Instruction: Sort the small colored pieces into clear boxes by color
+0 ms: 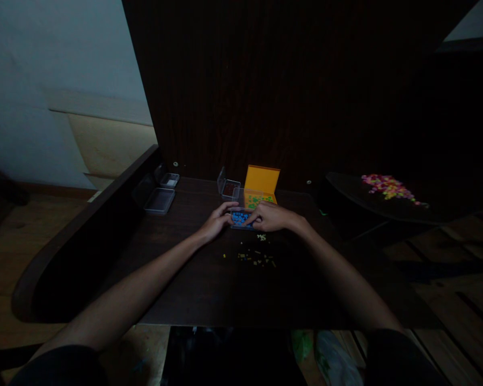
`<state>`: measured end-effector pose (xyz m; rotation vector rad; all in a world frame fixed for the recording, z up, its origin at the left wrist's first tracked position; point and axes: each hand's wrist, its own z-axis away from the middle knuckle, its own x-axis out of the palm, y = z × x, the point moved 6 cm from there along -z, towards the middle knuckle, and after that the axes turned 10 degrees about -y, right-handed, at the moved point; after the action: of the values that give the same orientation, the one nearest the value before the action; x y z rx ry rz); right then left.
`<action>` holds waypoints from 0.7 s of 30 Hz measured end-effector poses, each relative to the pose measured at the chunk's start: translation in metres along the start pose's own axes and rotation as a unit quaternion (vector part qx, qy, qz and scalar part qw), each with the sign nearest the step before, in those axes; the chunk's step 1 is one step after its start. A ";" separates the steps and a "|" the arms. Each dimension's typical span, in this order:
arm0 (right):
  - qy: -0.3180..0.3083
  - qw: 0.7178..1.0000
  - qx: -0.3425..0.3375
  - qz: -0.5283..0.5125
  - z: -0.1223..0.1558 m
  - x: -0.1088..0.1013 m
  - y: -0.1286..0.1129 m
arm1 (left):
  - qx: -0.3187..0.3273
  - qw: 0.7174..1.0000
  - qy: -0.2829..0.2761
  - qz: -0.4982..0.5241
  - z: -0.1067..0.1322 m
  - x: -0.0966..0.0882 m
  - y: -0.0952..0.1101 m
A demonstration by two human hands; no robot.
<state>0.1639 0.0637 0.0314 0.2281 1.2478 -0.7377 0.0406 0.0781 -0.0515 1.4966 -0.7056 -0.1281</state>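
My left hand (216, 221) grips the box (241, 227), likely steadying it. My right hand (271, 216) reaches inside, its grip unclear.

Looks dim, with a dark desk (193, 289) beneath the hands (271, 216) and a tall panel (265, 96) beyond. Has a pale wall (84, 53) to their left and plank floor (477, 236) to their right.

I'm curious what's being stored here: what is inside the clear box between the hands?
Small blue pieces show inside the clear box. The right hand covers its right end, so whatever lies beneath that hand cannot be seen.
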 end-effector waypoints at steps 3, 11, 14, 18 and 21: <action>0.003 1.000 0.008 0.028 0.001 -0.002 -0.003 | -0.001 1.000 0.000 0.003 0.000 0.000 0.000; -0.005 0.998 0.005 0.060 0.004 -0.004 -0.009 | 0.001 1.000 -0.004 -0.009 0.001 0.001 0.002; -0.007 0.999 -0.003 0.040 0.004 -0.002 -0.008 | 0.001 1.000 -0.006 -0.014 0.001 0.001 0.002; -0.009 1.000 -0.009 0.004 0.002 0.000 -0.002 | 0.003 1.000 -0.007 -0.016 0.000 0.001 0.001; -0.010 0.999 -0.005 -0.030 0.001 0.001 0.003 | -0.001 1.000 -0.007 -0.008 0.000 0.000 0.000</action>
<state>0.1671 0.0647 0.0301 0.1752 1.2425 -0.7840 0.0410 0.0782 -0.0512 1.5018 -0.7041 -0.1512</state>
